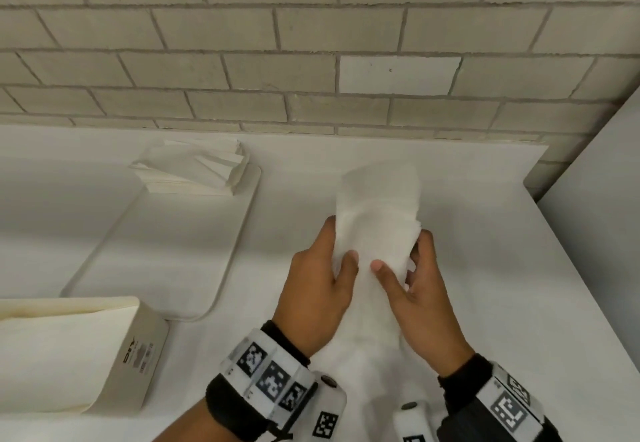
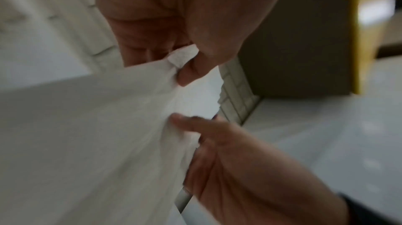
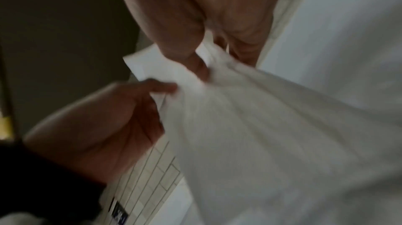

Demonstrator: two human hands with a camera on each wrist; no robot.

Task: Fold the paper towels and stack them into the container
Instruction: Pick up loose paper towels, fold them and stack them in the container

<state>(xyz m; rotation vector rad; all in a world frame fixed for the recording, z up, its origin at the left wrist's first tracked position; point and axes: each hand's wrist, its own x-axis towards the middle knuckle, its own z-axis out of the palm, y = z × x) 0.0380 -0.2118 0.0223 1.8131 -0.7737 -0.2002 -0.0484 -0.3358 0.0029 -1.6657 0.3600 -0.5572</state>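
Note:
A white paper towel (image 1: 379,206) hangs lifted above the white table, its upper end curving away toward the wall. My left hand (image 1: 341,244) pinches its left edge and my right hand (image 1: 401,251) pinches its right edge, thumbs on the near face. The left wrist view shows the left hand (image 2: 172,63) pinching a bunched corner of the towel (image 2: 97,134). In the right wrist view my right hand (image 3: 219,60) pinches the towel (image 3: 261,125) the same way. A stack of folded towels (image 1: 194,168) lies at the far end of a shallow white tray (image 1: 166,251).
A beige box (image 1: 138,355) holding flat paper towels sits at the near left corner. A pale brick wall (image 1: 311,60) runs along the back of the table (image 1: 502,303). A white panel (image 1: 595,216) stands past the table's right edge.

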